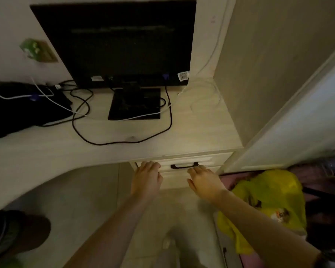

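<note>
1. The desk (182, 136) carries a dark monitor (120, 41) and loose cables (124, 143).
2. The drawer (205, 158) sits under the desk's front edge, at its right end.
3. The left grip (146, 176) rests on the drawer's left corner; I cannot tell whether its fingers hook the edge.
4. The right grip (203, 180), fingers straight and spread, touches the drawer front.
5. The black handle (184, 165) lies just above the right fingertips, unheld.

We count one black flat-screen monitor (120, 41), one pale wooden table (46, 144), one pale drawer front (207, 159) with one black bar handle (184, 165), one crumpled yellow plastic bag (269, 192), and two bare hands: left hand (146, 178), right hand (205, 182).
</note>
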The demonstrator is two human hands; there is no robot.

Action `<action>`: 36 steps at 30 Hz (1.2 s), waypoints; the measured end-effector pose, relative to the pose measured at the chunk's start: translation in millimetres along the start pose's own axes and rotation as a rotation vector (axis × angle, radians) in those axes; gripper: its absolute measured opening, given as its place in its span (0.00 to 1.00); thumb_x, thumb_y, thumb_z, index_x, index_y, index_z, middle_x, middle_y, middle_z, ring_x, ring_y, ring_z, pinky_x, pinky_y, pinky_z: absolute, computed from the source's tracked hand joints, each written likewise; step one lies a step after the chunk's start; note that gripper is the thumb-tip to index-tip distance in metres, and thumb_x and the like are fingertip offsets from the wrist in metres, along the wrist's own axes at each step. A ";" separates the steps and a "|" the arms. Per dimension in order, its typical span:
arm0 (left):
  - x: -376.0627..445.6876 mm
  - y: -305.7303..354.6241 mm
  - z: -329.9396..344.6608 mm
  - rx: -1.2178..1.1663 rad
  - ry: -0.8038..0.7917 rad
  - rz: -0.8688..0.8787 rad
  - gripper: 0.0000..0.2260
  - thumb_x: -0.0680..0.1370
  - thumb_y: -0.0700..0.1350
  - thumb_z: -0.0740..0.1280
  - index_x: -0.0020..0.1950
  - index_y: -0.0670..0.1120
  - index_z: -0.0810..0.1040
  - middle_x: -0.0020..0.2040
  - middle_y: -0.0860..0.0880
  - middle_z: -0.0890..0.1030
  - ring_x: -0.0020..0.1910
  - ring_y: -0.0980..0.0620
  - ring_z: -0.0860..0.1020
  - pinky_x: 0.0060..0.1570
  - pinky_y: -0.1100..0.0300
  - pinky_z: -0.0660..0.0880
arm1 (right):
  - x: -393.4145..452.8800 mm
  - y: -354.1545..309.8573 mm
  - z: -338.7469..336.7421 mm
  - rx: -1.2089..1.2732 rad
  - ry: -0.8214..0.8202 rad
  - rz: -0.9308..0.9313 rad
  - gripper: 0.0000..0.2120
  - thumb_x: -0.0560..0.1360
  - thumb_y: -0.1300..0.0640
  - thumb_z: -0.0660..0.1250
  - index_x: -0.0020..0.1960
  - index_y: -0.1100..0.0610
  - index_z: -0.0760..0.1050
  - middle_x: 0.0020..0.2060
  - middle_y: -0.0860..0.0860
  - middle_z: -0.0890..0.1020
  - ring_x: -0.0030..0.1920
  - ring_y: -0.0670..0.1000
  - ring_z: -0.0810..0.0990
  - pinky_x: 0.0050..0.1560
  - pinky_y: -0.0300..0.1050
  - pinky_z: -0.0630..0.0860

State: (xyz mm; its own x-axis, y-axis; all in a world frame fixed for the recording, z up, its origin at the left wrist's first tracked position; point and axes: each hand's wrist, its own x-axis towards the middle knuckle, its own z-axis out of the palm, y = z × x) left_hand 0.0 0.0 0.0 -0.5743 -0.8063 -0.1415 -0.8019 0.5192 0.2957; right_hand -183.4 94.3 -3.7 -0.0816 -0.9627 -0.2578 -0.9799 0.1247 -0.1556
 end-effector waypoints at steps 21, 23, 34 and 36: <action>49.0 -16.9 111.3 0.051 0.058 0.089 0.24 0.73 0.40 0.63 0.70 0.42 0.70 0.72 0.44 0.69 0.74 0.44 0.64 0.71 0.44 0.65 | 115.5 22.3 101.3 0.062 -0.329 0.076 0.25 0.78 0.62 0.57 0.74 0.63 0.57 0.69 0.59 0.67 0.68 0.59 0.66 0.68 0.51 0.67; 50.1 -16.7 114.6 0.063 0.062 0.093 0.25 0.74 0.40 0.62 0.71 0.42 0.68 0.72 0.44 0.69 0.74 0.44 0.65 0.71 0.44 0.64 | 117.0 25.4 102.1 0.058 -0.324 0.065 0.26 0.77 0.63 0.58 0.74 0.63 0.57 0.71 0.59 0.64 0.70 0.60 0.64 0.69 0.51 0.66; 50.8 -19.8 124.0 0.052 0.083 0.095 0.29 0.75 0.41 0.64 0.75 0.43 0.63 0.73 0.44 0.67 0.74 0.45 0.63 0.72 0.45 0.63 | 89.2 26.6 111.7 0.044 -0.243 0.014 0.29 0.74 0.65 0.61 0.74 0.60 0.59 0.74 0.57 0.61 0.72 0.60 0.61 0.71 0.52 0.63; 50.6 -20.3 127.2 0.062 0.072 0.074 0.29 0.75 0.42 0.65 0.75 0.44 0.63 0.73 0.45 0.68 0.74 0.44 0.64 0.73 0.46 0.62 | 80.5 25.0 114.6 0.049 -0.231 -0.003 0.27 0.75 0.65 0.61 0.73 0.60 0.59 0.73 0.57 0.63 0.72 0.60 0.62 0.71 0.52 0.63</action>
State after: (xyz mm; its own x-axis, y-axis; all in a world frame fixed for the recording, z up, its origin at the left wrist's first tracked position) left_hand -33.7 -15.3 -133.3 -0.6204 -0.7826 -0.0523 -0.7679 0.5925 0.2435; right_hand -193.5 47.3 -137.5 -0.0297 -0.8832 -0.4681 -0.9696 0.1392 -0.2011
